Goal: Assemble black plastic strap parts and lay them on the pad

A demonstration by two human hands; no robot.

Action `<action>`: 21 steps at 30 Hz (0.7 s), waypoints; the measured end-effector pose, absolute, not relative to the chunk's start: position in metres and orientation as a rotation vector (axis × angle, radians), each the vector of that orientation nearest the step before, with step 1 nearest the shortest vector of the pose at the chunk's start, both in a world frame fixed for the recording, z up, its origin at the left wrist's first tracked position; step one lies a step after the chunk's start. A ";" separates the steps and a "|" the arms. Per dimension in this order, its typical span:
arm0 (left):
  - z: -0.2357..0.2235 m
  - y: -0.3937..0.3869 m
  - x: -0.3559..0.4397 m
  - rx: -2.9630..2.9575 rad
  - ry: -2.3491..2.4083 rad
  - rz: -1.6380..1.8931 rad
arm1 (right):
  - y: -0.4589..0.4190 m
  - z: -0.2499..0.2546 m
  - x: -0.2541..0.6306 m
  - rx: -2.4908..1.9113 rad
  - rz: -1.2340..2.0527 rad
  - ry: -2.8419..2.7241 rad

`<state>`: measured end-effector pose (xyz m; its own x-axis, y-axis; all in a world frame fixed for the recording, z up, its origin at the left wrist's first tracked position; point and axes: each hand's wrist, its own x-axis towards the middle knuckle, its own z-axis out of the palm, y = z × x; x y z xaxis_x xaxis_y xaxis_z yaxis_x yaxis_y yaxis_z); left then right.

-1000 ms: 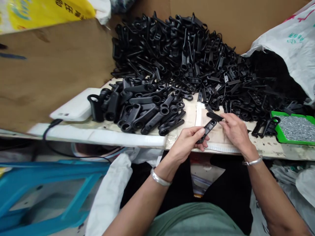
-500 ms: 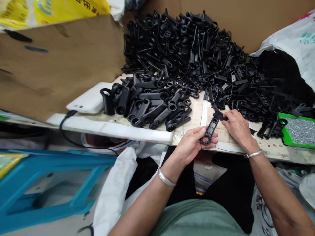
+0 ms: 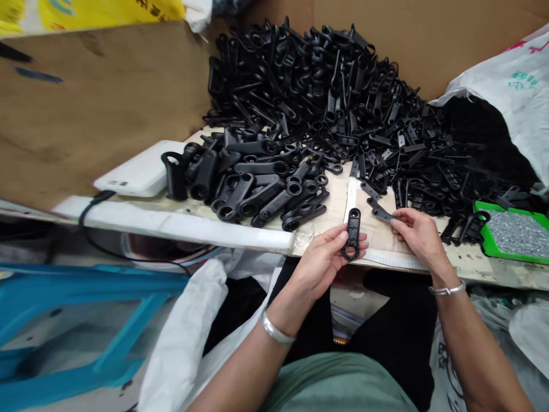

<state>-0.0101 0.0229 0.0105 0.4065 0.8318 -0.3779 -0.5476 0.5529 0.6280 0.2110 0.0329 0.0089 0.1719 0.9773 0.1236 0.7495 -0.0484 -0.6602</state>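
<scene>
My left hand [image 3: 321,257] is closed on a black plastic handle piece [image 3: 353,229], its hollow, ribbed side facing up and its ring end near my thumb. To the right, my right hand [image 3: 418,232] pinches the end of a flat black strip [image 3: 381,214] just above the worktable [image 3: 334,209]. Another small black strip [image 3: 369,189] lies close beyond it. The two held parts are apart. Left of my hands lies a group of black handle pieces [image 3: 274,197], mostly with their smooth sides up. The fingertips under the left-hand piece are partly hidden.
A large heap of black parts [image 3: 309,86] rises at the back against cardboard [image 3: 377,34]. A green tray [image 3: 491,243] of small metal pieces [image 3: 518,232] stands at right. A white box [image 3: 132,171] with a cable sits at left, above a blue stool [image 3: 77,366].
My right hand has drawn slightly away from the handle piece, with the strip in its fingers. The handle piece in my left hand has turned more upright. The view has shifted a little.
</scene>
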 end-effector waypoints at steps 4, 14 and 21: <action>0.009 0.022 -0.007 0.404 0.731 0.924 | 0.008 0.002 0.196 -1.771 -0.108 -1.774; 0.004 0.019 -0.004 0.404 0.674 0.962 | -0.017 0.002 0.190 -1.642 -0.268 -2.195; 0.002 0.016 -0.001 0.443 0.626 0.981 | -0.023 0.009 0.171 -1.596 -0.130 -1.805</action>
<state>-0.0007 0.0158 0.0019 0.4062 0.8679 -0.2858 -0.6246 0.4921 0.6064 0.1705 -0.0231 0.0091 0.0179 0.8282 0.5601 0.8998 0.2309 -0.3702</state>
